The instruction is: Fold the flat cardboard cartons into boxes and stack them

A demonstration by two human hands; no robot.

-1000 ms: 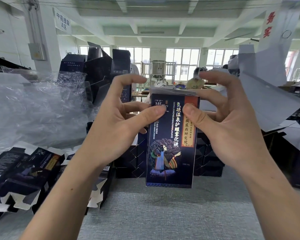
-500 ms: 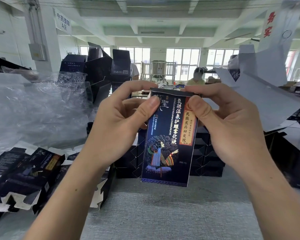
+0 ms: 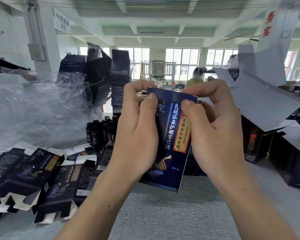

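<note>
The person holds the carton (image 3: 170, 153) upright in the middle, above the grey table (image 3: 163, 213). The left hand (image 3: 137, 135) and the right hand (image 3: 215, 135) both curl over its top end, with the thumbs pressing on the front face. The step is probably closing the top flap. The fingers should push evenly while the thumbs support the front, so the walls do not bend.

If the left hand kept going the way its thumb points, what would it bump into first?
The dark blue carton: the left hand presses its thumb on the front near the top. Beyond it, probably the right hand.
</note>
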